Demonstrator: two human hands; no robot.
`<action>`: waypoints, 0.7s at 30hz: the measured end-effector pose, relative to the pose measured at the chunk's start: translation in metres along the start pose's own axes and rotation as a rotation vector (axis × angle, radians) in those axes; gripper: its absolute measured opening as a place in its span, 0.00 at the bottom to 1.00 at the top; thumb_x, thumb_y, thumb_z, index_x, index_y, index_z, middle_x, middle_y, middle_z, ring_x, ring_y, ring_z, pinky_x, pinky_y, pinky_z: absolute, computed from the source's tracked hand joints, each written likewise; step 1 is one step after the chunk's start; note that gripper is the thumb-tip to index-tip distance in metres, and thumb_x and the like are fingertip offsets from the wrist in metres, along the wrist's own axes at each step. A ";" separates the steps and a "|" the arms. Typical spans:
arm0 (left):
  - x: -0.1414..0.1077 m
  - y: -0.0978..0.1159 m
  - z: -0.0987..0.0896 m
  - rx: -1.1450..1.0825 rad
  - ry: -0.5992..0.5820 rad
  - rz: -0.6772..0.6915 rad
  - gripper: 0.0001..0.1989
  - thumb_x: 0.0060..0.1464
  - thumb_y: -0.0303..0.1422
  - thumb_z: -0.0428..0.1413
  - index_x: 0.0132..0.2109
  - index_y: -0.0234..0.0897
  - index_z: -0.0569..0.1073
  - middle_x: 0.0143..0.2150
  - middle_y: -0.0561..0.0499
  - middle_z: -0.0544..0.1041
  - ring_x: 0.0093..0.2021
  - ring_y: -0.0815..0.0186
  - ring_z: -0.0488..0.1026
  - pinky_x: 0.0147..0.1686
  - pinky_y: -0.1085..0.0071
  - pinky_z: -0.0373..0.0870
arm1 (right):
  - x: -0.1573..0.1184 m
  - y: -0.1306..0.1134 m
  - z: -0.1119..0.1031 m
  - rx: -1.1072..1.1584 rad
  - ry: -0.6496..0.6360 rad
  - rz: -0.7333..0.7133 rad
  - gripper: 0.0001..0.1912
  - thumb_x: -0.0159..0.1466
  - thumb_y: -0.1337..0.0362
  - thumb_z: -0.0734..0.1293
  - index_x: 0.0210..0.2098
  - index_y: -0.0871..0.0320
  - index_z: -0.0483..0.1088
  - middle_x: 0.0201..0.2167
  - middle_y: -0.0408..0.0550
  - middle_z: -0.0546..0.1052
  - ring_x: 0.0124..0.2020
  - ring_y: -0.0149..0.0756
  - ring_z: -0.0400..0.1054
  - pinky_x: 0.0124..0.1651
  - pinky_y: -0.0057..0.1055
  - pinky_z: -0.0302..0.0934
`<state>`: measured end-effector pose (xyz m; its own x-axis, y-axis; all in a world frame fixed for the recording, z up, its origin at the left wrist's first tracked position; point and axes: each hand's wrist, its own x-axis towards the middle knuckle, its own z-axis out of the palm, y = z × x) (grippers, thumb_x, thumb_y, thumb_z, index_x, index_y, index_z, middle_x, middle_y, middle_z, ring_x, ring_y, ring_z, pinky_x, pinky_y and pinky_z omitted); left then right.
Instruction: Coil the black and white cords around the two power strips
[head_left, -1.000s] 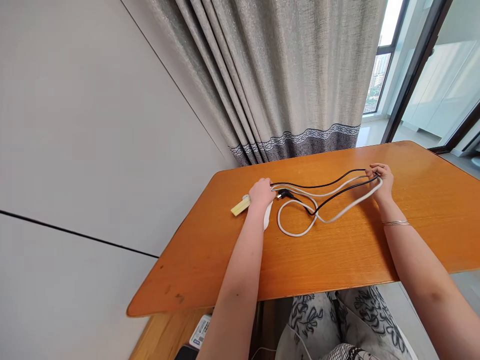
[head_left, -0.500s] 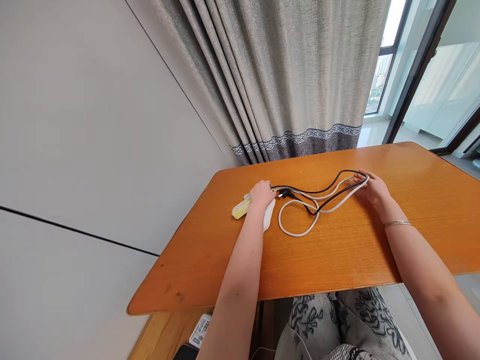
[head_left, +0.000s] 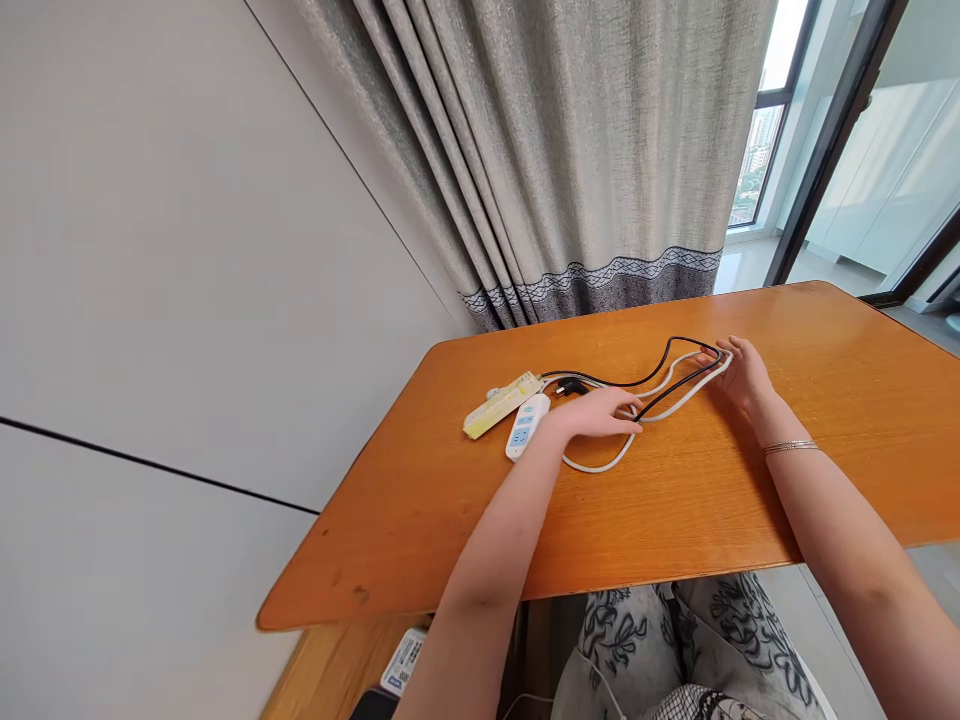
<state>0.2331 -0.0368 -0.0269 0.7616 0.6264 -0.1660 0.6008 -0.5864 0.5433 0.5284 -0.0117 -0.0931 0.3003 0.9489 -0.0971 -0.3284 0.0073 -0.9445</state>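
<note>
Two power strips lie side by side on the left half of the table: a yellowed one (head_left: 501,404) and a white one (head_left: 527,425) with blue-grey sockets. A black cable (head_left: 630,384) and a white cable (head_left: 600,469) run to the right from them, looped and crossing. Near the strips rests a black plug (head_left: 571,385). My left hand (head_left: 600,412) is over the crossing of the cables, thumb and fingers apart. At the right bend of the cables is my right hand (head_left: 739,375), its fingers partly curled around the black and white cables.
The wooden table (head_left: 420,520) has a grey curtain (head_left: 600,150) behind it and a pale panel (head_left: 187,250) along its left. Below the front left edge are a white box (head_left: 403,660) and a dark object (head_left: 373,705). A glass door stands at the right.
My left hand has left the power strips and moved right to the cable crossing, uncovering both strips. At the right, the cable bend has shifted slightly left in my right hand.
</note>
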 end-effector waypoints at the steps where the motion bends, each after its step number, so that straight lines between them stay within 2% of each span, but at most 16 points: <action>1: 0.004 0.006 0.008 0.052 -0.022 0.018 0.18 0.61 0.35 0.56 0.56 0.40 0.76 0.62 0.46 0.77 0.62 0.57 0.73 0.64 0.62 0.66 | 0.000 0.001 0.002 -0.065 0.013 -0.016 0.17 0.59 0.48 0.65 0.37 0.53 0.61 0.38 0.51 0.78 0.37 0.40 0.78 0.37 0.36 0.74; 3: 0.012 0.015 0.026 0.145 -0.013 0.018 0.21 0.63 0.31 0.51 0.62 0.39 0.73 0.68 0.42 0.70 0.71 0.53 0.63 0.70 0.56 0.57 | 0.000 0.004 0.003 -0.194 0.041 -0.049 0.17 0.57 0.52 0.69 0.36 0.53 0.62 0.37 0.50 0.77 0.35 0.39 0.78 0.36 0.34 0.73; 5: 0.019 0.021 0.045 0.183 0.021 -0.035 0.26 0.64 0.31 0.50 0.68 0.39 0.66 0.74 0.38 0.60 0.76 0.48 0.50 0.72 0.47 0.51 | 0.000 0.008 0.001 -0.292 0.065 -0.070 0.18 0.54 0.55 0.73 0.37 0.54 0.64 0.34 0.47 0.77 0.32 0.38 0.76 0.33 0.31 0.71; 7: 0.023 0.025 0.061 0.190 0.040 -0.091 0.30 0.66 0.38 0.49 0.72 0.38 0.60 0.77 0.35 0.50 0.78 0.43 0.39 0.72 0.40 0.44 | 0.001 0.012 -0.003 -0.373 0.090 -0.081 0.20 0.50 0.59 0.76 0.37 0.55 0.65 0.30 0.45 0.76 0.29 0.36 0.74 0.31 0.30 0.69; 9: 0.024 0.027 0.070 0.185 0.049 -0.127 0.36 0.66 0.47 0.48 0.75 0.37 0.54 0.78 0.33 0.44 0.78 0.40 0.32 0.72 0.37 0.39 | 0.002 0.015 -0.008 -0.445 0.098 -0.093 0.20 0.47 0.62 0.77 0.35 0.55 0.67 0.26 0.43 0.75 0.28 0.36 0.72 0.30 0.29 0.67; 11: 0.024 0.028 0.073 0.171 0.056 -0.135 0.41 0.65 0.54 0.47 0.76 0.37 0.51 0.79 0.33 0.42 0.78 0.40 0.30 0.72 0.37 0.37 | 0.003 0.017 -0.010 -0.549 0.106 -0.121 0.19 0.45 0.62 0.78 0.30 0.54 0.67 0.24 0.42 0.74 0.30 0.38 0.72 0.33 0.30 0.67; 13: 0.024 0.028 0.074 0.162 0.068 -0.124 0.41 0.64 0.55 0.46 0.76 0.39 0.50 0.79 0.35 0.41 0.78 0.42 0.31 0.73 0.38 0.37 | 0.003 0.017 -0.010 -0.730 0.146 -0.164 0.18 0.45 0.61 0.79 0.29 0.54 0.68 0.27 0.46 0.76 0.35 0.43 0.74 0.39 0.33 0.68; 16: 0.025 0.025 0.074 0.189 0.097 -0.119 0.41 0.64 0.55 0.47 0.76 0.37 0.52 0.79 0.33 0.42 0.79 0.43 0.32 0.73 0.40 0.37 | 0.003 0.018 -0.008 -0.957 0.201 -0.183 0.18 0.49 0.59 0.78 0.36 0.55 0.71 0.39 0.55 0.80 0.47 0.52 0.75 0.51 0.41 0.68; 18: 0.027 0.022 0.076 0.210 0.131 -0.111 0.40 0.65 0.54 0.47 0.75 0.36 0.54 0.78 0.32 0.44 0.79 0.43 0.35 0.73 0.41 0.38 | 0.003 0.019 -0.005 -0.919 0.201 -0.184 0.23 0.52 0.59 0.76 0.46 0.57 0.72 0.47 0.59 0.80 0.52 0.53 0.74 0.57 0.46 0.66; 21: 0.031 0.017 0.079 0.224 0.193 -0.088 0.38 0.66 0.53 0.46 0.74 0.36 0.56 0.77 0.32 0.50 0.78 0.46 0.40 0.73 0.43 0.41 | 0.004 0.024 -0.002 -0.694 0.172 -0.243 0.32 0.55 0.59 0.73 0.58 0.58 0.67 0.55 0.59 0.77 0.57 0.50 0.72 0.63 0.48 0.63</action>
<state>0.2855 -0.0678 -0.0878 0.6570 0.7532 -0.0330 0.7172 -0.6109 0.3353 0.5241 -0.0082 -0.1166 0.4463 0.8830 0.1452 0.3871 -0.0442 -0.9210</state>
